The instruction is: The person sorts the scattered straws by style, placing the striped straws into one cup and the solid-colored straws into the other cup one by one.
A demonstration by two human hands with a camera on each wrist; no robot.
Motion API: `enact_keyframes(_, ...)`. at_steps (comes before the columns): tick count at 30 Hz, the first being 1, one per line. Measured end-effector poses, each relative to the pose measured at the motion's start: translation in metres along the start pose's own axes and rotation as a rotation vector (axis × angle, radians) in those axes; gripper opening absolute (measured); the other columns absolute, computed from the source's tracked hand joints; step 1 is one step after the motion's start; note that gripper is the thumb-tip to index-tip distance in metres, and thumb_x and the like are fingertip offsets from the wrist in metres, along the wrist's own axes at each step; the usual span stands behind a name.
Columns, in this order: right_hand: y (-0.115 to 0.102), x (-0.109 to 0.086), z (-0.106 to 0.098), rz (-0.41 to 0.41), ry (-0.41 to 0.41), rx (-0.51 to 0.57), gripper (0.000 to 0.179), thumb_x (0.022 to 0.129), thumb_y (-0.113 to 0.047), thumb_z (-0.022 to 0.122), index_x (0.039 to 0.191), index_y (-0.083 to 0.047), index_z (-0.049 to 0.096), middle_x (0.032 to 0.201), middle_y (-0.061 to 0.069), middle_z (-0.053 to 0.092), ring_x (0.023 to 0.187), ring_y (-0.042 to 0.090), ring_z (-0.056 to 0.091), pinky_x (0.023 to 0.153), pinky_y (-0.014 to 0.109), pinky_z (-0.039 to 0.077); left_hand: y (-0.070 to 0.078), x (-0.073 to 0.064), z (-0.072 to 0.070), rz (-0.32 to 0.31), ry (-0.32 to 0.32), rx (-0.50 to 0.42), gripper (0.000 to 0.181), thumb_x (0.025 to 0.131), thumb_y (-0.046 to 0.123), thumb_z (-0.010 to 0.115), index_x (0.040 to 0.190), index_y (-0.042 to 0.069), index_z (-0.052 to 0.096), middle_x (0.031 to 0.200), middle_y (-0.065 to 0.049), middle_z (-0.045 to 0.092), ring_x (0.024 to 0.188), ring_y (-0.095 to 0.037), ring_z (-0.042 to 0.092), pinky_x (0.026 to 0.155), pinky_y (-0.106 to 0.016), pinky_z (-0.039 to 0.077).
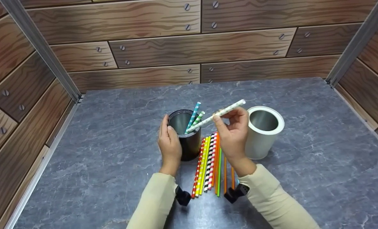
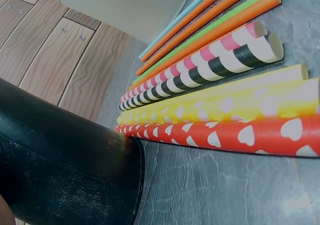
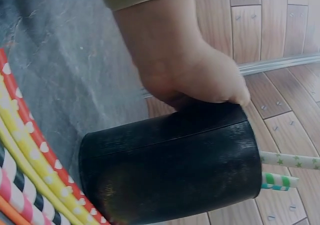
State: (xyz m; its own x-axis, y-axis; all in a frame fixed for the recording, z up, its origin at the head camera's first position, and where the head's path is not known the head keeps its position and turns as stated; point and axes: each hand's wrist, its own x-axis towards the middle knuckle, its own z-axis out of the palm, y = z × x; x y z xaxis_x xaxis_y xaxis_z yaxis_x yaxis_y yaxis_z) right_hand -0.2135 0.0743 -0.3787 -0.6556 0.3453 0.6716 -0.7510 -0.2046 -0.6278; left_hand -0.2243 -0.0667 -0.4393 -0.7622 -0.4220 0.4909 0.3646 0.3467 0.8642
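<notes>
My left hand holds the black can round its left side, near the rim. Inside the can lean a blue straw with pale dots and a green-and-white striped straw. A white paper straw with green stars slants over the can, its lower end at the mouth. Thumb and fingers of my right hand pinch this straw partway along. In the right wrist view the star straw sticks out past the can's rim. The can's bottom stands on the table.
Right of the black can, a row of straws lies on the grey table: red with hearts, yellow, black striped, pink striped, orange and green. A white can stands to the right. Wood-patterned walls enclose the table.
</notes>
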Motion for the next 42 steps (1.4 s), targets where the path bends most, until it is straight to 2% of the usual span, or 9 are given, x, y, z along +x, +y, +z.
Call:
enact_keyframes(8, 0.011, -0.011, -0.003, 0.026, -0.081, -0.067, 0.031, 0.075, 0.016, 0.062, 0.098, 0.012, 0.041, 0.090, 0.000, 0.060, 0.085, 0.011, 0.061, 0.072, 0.024, 0.054, 0.000, 0.000, 0.001, 0.005, 0.007, -0.010, 0.041, 0.095, 0.007, 0.036, 0.133, -0.003, 0.046, 0.136, -0.016, 0.048, 0.127, -0.028, 0.042, 0.106, -0.040, 0.033)
enact_keyframes(13, 0.017, -0.017, -0.003, 0.109, -0.110, -0.131, 0.032, 0.077, 0.011, 0.064, 0.098, 0.014, 0.040, 0.090, -0.005, 0.062, 0.083, 0.008, 0.061, 0.072, 0.023, 0.053, -0.001, 0.001, 0.000, 0.020, 0.017, -0.012, 0.040, 0.095, 0.006, 0.036, 0.132, -0.004, 0.046, 0.134, -0.018, 0.049, 0.126, -0.029, 0.043, 0.105, -0.041, 0.033)
enact_keyframes(18, 0.022, -0.023, -0.001, 0.237, -0.105, -0.192, 0.028, 0.076, 0.010, 0.064, 0.098, 0.013, 0.046, 0.089, 0.005, 0.062, 0.080, 0.006, 0.059, 0.066, 0.018, 0.051, -0.001, 0.000, 0.000, 0.015, 0.012, -0.006, 0.040, 0.095, 0.006, 0.036, 0.132, -0.004, 0.046, 0.135, -0.017, 0.048, 0.127, -0.029, 0.042, 0.105, -0.042, 0.033)
enact_keyframes(21, 0.024, -0.026, 0.000, 0.275, -0.122, -0.212, 0.027, 0.077, 0.009, 0.065, 0.098, 0.011, 0.049, 0.091, 0.016, 0.062, 0.080, 0.007, 0.059, 0.066, 0.018, 0.051, -0.001, 0.000, 0.000, 0.006, 0.007, -0.003, 0.040, 0.095, 0.007, 0.036, 0.133, -0.003, 0.046, 0.136, -0.016, 0.048, 0.127, -0.028, 0.042, 0.106, -0.042, 0.032)
enact_keyframes(25, 0.026, -0.028, 0.000, 0.293, -0.157, -0.210, 0.025, 0.079, 0.008, 0.064, 0.100, 0.010, 0.050, 0.095, 0.023, 0.059, 0.085, 0.007, 0.061, 0.068, 0.019, 0.052, 0.000, 0.000, 0.000, -0.004, -0.009, -0.002, 0.041, 0.096, 0.008, 0.035, 0.134, -0.002, 0.045, 0.138, -0.016, 0.046, 0.129, -0.027, 0.040, 0.106, -0.042, 0.032)
enact_keyframes(34, 0.026, -0.029, -0.003, 0.276, -0.171, -0.207, 0.025, 0.079, 0.009, 0.064, 0.101, 0.012, 0.051, 0.095, 0.022, 0.059, 0.087, 0.009, 0.062, 0.071, 0.021, 0.053, 0.000, 0.001, -0.001, 0.017, -0.006, 0.005, 0.041, 0.095, 0.007, 0.036, 0.133, -0.005, 0.044, 0.136, -0.019, 0.047, 0.128, -0.029, 0.041, 0.105, -0.042, 0.033)
enact_keyframes(42, 0.025, -0.031, -0.005, 0.290, -0.165, -0.206, 0.024, 0.079, 0.010, 0.062, 0.100, 0.013, 0.051, 0.095, 0.019, 0.060, 0.089, 0.010, 0.062, 0.076, 0.023, 0.053, 0.000, 0.000, -0.001, 0.007, 0.000, 0.002, 0.041, 0.095, 0.007, 0.036, 0.133, -0.003, 0.045, 0.136, -0.018, 0.048, 0.127, -0.029, 0.042, 0.105, -0.042, 0.033)
